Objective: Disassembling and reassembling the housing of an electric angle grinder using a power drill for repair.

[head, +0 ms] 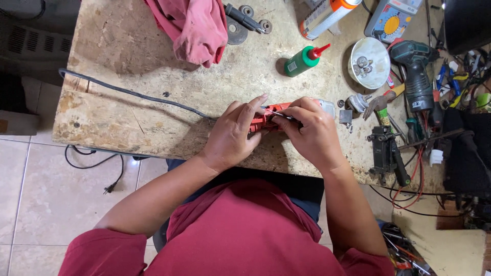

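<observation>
The left hand (pixel 232 135) is curled around the rear of a red power tool body (pixel 267 118), fingers closed on the housing and forefinger extended along its top. The right hand (pixel 311 133) covers the front of the same body, fingers pinched on a thin dark tool (pixel 284 117) whose tip rests on the housing between the two hands. The body lies on the desk (pixel 128 102) close to the near edge, directly under both hands. A black cord (pixel 133 94) runs away to the left of the left hand and over the desk edge.

Risk assessment:
- The thin tool may slip off the housing toward the left forefinger, which lies just beside its tip.
- Small loose parts (pixel 347 113) lie just right of the right hand; a sweep of the wrist could scatter them.
- The body sits near the desk edge; a loosened grip could let it slide off.
- A green bottle (pixel 303 60) lies beyond the hands, well apart.
</observation>
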